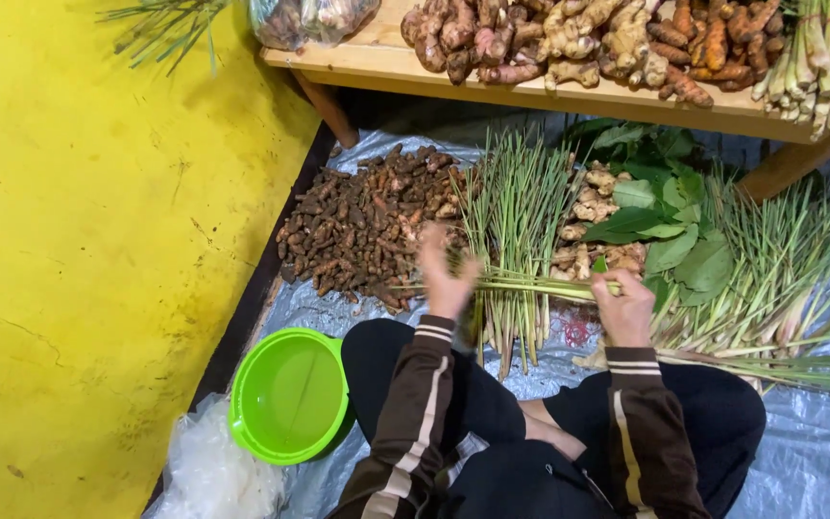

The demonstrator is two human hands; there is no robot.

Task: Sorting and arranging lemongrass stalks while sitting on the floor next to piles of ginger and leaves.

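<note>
A thin bundle of lemongrass stalks (530, 285) lies level between my two hands. My right hand (623, 308) is closed around its right end. My left hand (443, 274) is blurred at the bundle's left end, fingers raised and partly spread; whether it grips the stalks is unclear. Both arms wear brown sleeves with pale stripes. Behind the bundle stands a larger sheaf of lemongrass (516, 207), upright against the pile.
A heap of dark brown rhizomes (367, 226) lies left of the lemongrass. Ginger pieces (596, 207), green leaves (670, 216) and more lemongrass (780, 279) lie right. A green plastic basin (290, 394) sits by my left knee. A wooden bench (569, 96) carries roots. Yellow wall (98, 240) at left.
</note>
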